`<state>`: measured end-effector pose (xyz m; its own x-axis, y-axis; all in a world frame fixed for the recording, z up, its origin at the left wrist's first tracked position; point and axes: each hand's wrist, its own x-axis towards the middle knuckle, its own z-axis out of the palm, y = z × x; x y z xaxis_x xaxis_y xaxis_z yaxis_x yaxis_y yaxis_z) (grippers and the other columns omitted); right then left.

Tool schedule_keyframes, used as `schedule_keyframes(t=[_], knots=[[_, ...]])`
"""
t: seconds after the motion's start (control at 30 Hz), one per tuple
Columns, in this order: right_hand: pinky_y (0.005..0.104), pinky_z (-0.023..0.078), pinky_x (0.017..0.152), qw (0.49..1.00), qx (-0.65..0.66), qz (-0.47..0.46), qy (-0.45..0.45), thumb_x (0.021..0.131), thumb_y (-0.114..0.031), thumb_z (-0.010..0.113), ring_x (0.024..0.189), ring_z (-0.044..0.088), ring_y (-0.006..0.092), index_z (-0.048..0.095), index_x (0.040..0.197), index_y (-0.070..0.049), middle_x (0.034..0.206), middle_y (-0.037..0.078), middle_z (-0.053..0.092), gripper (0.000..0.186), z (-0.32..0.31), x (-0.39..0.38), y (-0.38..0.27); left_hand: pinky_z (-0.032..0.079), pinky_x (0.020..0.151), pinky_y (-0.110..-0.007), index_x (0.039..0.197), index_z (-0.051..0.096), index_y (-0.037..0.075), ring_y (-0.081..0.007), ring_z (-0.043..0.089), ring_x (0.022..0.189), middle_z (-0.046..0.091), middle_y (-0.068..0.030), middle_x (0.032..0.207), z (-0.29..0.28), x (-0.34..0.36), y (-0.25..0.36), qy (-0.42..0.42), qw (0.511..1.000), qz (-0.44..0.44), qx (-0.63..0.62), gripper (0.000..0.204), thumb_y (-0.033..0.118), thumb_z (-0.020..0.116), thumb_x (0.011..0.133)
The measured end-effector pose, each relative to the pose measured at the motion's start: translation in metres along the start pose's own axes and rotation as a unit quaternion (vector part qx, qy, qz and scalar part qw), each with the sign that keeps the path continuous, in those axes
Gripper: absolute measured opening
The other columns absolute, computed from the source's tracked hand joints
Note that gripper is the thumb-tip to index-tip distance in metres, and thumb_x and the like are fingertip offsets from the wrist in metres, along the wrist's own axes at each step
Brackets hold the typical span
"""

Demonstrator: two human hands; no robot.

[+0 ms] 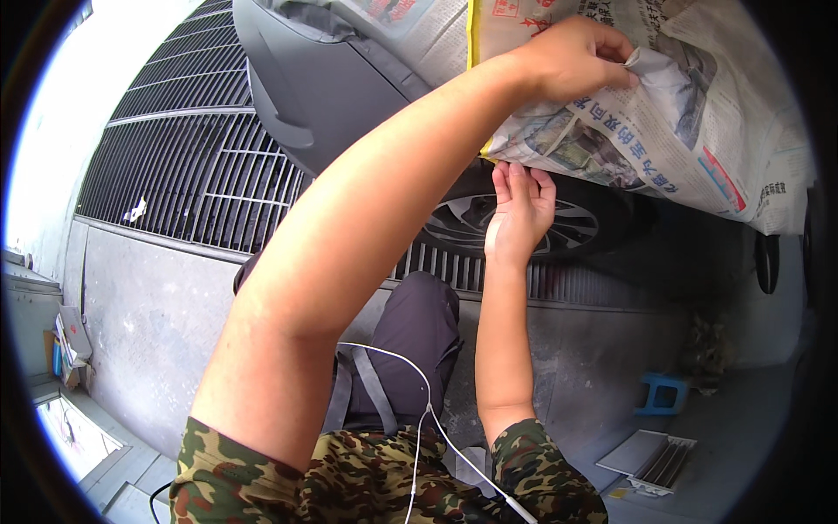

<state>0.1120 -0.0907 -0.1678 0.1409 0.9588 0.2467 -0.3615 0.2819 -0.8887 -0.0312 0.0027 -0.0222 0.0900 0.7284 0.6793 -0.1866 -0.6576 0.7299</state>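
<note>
My left hand point(583, 63) reaches across the upper middle, its fingers closed on a crumpled fold of the newspaper sheet point(611, 131). This sheet covers part of a grey car body panel point(323, 87), with a strip of yellow tape point(473, 31) along its side. My right hand point(521, 210) is below the sheet, palm up, with bent, slightly parted fingertips touching the lower edge by a bit of yellow tape. Behind it is a dark tyre with a spoked wheel point(454, 223), partly hidden by my arms.
A metal floor grating point(175, 166) runs under the car. A white cable point(393, 355) hangs over my dark-trousered leg point(406, 323). A blue stool point(662, 393) and pale flat pieces point(646, 458) lie at lower right. Papers point(72, 345) stand by the left wall.
</note>
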Motion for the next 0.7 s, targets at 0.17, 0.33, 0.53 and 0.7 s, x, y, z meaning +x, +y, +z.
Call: schedule_keyframes(t=[0.17, 0.33, 0.53, 0.7], knots=[[0.0302, 0.06, 0.09, 0.998, 0.005, 0.033, -0.043, 0.1, -0.006, 0.075, 0.099, 0.071, 0.0179, 0.063, 0.119, 0.002, 0.112, 0.01, 0.072, 0.024, -0.007, 0.01, 0.002, 0.051, 0.086, -0.024, 0.106, 0.073, 0.002, -0.0059, 0.068, 0.094, 0.076, 0.0015, 0.102, 0.0, 0.005, -0.006, -0.005, 0.998, -0.027, -0.051, 0.017, 0.015, 0.077, 0.096], [0.0291, 0.06, 0.088, 0.998, -0.02, 0.002, -0.056, 0.1, -0.006, 0.076, 0.095, 0.071, 0.0155, 0.068, 0.114, 0.004, 0.11, 0.01, 0.073, 0.019, -0.008, 0.012, 0.006, 0.051, 0.083, -0.023, 0.105, 0.073, 0.003, -0.0048, 0.067, 0.092, 0.076, 0.0021, 0.1, -0.001, 0.002, -0.004, -0.002, 0.996, -0.041, -0.077, 0.015, 0.015, 0.077, 0.097], [0.0308, 0.061, 0.084, 0.997, -0.06, -0.028, -0.037, 0.099, -0.004, 0.076, 0.088, 0.072, 0.0161, 0.068, 0.109, 0.004, 0.102, 0.01, 0.075, 0.015, -0.003, 0.014, 0.006, 0.049, 0.079, -0.022, 0.105, 0.072, 0.003, -0.0037, 0.065, 0.087, 0.073, 0.0036, 0.095, -0.003, 0.0, 0.001, 0.006, 0.995, -0.021, -0.092, 0.017, 0.017, 0.078, 0.097], [0.0317, 0.061, 0.083, 0.995, -0.064, -0.062, -0.052, 0.098, -0.001, 0.074, 0.084, 0.072, 0.0169, 0.068, 0.104, 0.004, 0.097, 0.011, 0.075, 0.01, 0.011, 0.012, -0.004, 0.052, 0.084, -0.024, 0.114, 0.07, 0.001, -0.0076, 0.066, 0.091, 0.074, -0.0008, 0.101, -0.005, 0.0, 0.005, 0.015, 0.989, -0.029, -0.146, 0.021, 0.017, 0.073, 0.101]])
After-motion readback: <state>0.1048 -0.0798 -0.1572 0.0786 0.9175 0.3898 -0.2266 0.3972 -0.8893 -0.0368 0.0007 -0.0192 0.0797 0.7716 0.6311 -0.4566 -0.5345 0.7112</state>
